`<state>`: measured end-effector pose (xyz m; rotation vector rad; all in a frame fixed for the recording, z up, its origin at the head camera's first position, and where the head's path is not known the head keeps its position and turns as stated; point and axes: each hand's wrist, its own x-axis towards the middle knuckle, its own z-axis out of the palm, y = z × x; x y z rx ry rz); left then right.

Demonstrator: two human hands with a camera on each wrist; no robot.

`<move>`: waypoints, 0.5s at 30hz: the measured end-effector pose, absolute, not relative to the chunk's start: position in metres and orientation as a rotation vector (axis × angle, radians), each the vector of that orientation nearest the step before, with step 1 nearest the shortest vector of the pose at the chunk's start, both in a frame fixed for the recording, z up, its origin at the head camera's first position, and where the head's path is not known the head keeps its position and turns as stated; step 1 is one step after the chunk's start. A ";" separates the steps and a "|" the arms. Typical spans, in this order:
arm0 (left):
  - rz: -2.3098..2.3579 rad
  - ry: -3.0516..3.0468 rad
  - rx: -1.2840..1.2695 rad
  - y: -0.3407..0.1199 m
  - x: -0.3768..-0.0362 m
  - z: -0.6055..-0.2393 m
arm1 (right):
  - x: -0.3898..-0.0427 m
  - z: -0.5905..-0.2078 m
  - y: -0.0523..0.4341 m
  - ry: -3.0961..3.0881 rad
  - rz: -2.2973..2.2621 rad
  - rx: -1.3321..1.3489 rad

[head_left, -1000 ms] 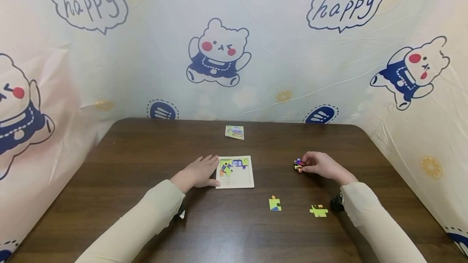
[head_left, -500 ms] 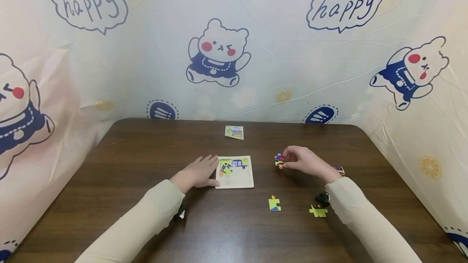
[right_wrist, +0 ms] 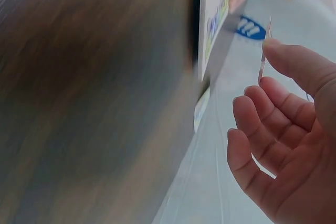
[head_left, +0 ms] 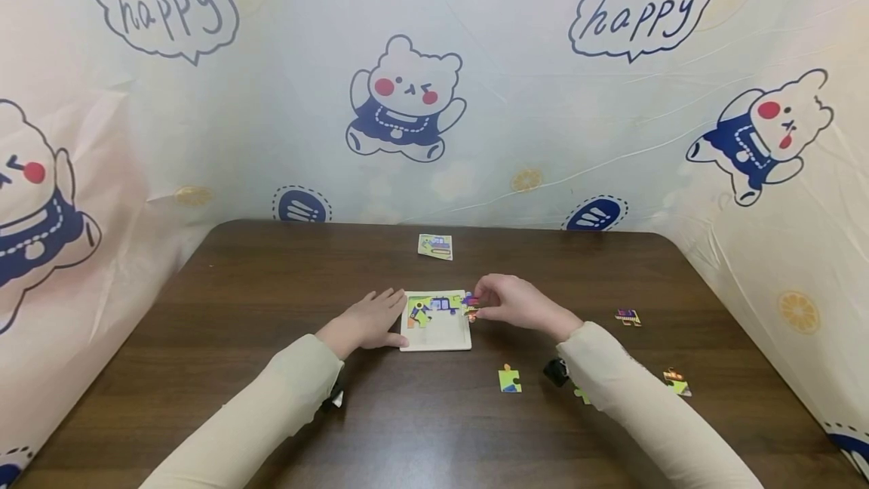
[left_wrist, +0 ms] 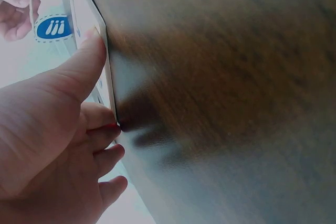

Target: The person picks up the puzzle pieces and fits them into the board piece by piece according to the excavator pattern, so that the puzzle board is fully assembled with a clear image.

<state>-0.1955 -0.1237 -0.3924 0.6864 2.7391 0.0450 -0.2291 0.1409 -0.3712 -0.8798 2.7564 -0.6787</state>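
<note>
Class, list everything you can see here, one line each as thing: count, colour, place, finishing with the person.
Table: one, dark brown, centre
Tray: one, white, mid-table
Joined pieces: number unclear, green, blue, orange, inside tray
Card: one, green and blue, beyond tray
Held piece: one, purple, red, yellow, at tray's right rim
Green loose pieces: three, with other colours, table's right half, one part-hidden
Purple loose piece: one, purple and orange, right of tray
Backdrop: one, pale, printed, around table
Bear drawings: three, white and blue, backdrop
Wrist devices: two, black, one per arm
Sleeves: two, cream, forearms
Left hand: one, bare, touching tray's left side
Right hand: one, bare, pinching held piece
</note>
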 end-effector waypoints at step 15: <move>0.043 2.729 0.672 -0.123 -0.195 -0.392 | -0.235 -0.395 0.098 2.738 -0.551 -0.998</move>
